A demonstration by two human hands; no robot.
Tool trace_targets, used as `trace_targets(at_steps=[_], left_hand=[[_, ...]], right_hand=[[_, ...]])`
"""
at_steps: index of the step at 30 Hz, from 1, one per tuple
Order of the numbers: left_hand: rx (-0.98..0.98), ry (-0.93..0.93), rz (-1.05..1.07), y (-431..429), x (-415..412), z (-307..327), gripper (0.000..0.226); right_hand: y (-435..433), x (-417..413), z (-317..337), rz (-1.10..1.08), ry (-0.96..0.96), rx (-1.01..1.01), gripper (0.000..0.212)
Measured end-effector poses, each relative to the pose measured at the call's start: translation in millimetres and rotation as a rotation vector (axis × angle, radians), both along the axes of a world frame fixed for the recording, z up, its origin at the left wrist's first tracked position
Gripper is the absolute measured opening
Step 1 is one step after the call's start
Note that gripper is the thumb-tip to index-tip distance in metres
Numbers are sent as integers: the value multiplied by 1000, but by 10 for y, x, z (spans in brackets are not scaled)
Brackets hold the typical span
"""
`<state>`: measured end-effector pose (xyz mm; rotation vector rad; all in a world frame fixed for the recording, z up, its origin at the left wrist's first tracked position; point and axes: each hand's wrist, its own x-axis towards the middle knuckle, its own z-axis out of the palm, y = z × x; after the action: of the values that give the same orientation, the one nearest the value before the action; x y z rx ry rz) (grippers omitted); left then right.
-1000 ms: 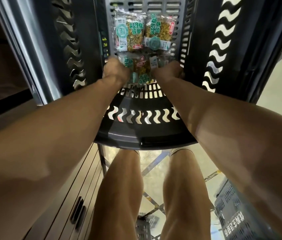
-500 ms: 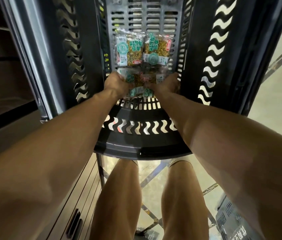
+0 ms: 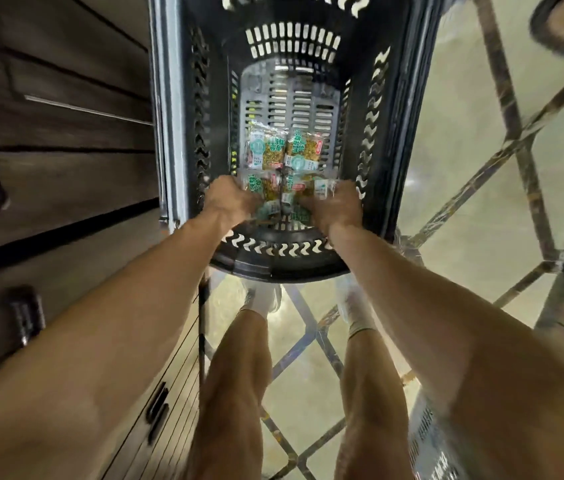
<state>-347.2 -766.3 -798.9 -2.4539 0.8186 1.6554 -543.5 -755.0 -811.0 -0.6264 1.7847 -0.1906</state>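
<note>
A deep black plastic basket (image 3: 275, 268) with slotted walls stands in front of me. On its grey slotted floor lie two clear snack packets (image 3: 284, 154) with green and white labels, side by side. Nearer me, both hands reach down into the basket. My left hand (image 3: 230, 199) and my right hand (image 3: 334, 206) each grip an end of a bunch of the same snack packets (image 3: 287, 195) held between them. The fingers are hidden under the packets.
A dark wooden cabinet (image 3: 65, 168) with drawers and black handles runs along the left, touching the basket. My bare legs and white shoes stand below the basket on a pale floor with dark diagonal lines. Another slotted crate (image 3: 426, 438) sits at lower right.
The view has tipped downward and pulled back, showing more of the basket and floor. Both hands stay on the near packets, low in the basket.
</note>
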Motion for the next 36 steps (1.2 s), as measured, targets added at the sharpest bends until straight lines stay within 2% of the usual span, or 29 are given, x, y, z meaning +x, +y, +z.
trace_targets(at_steps=[2,4,6,8,10,14,17,20,22,27,29,30,32,34,36], left_hand=[[-30,64,98,-57,-19,484,26],[-59,150,205,-114,-30,989,31],[-117,236,327,-128,-62,1514,21],[-189,276,400,-126,-123,2038,20],[-242,323,469,-105,-218,2599,20],[-376,394,567,19,-317,3669,27],[-448,424,594,224,-336,4421,56],[-522,475,618,484,-323,5126,48],[-564,484,634,657,-310,5564,35],[-673,409,804,1193,-121,6358,47],[-722,356,853,1435,24,6582,44],[-745,346,892,1571,106,6681,38],[-809,350,956,1864,230,6915,31],[-848,334,1002,2179,350,7075,44],[-896,272,1090,2523,453,7220,41]], right_hand=[[-67,-70,527,43,-61,-88,32],[-141,-201,1052,-4,-120,-117,36],[-239,-342,1646,19,-206,-186,21],[-344,-494,2282,-26,-320,-206,7],[-434,-636,2892,-99,-382,-200,19],[-516,-884,4007,-93,-420,-240,9],[-495,-963,4740,-18,-437,-282,38],[-488,-918,5378,31,-513,-291,36],[-472,-838,5776,107,-586,-295,34],[-457,-510,6599,272,-667,-306,23],[-438,-324,6834,329,-689,-301,17],[-410,-214,6946,373,-704,-290,18],[-321,18,7111,450,-760,-253,40],[-190,278,7229,510,-809,-206,56],[-9,591,7331,560,-847,-171,40]])
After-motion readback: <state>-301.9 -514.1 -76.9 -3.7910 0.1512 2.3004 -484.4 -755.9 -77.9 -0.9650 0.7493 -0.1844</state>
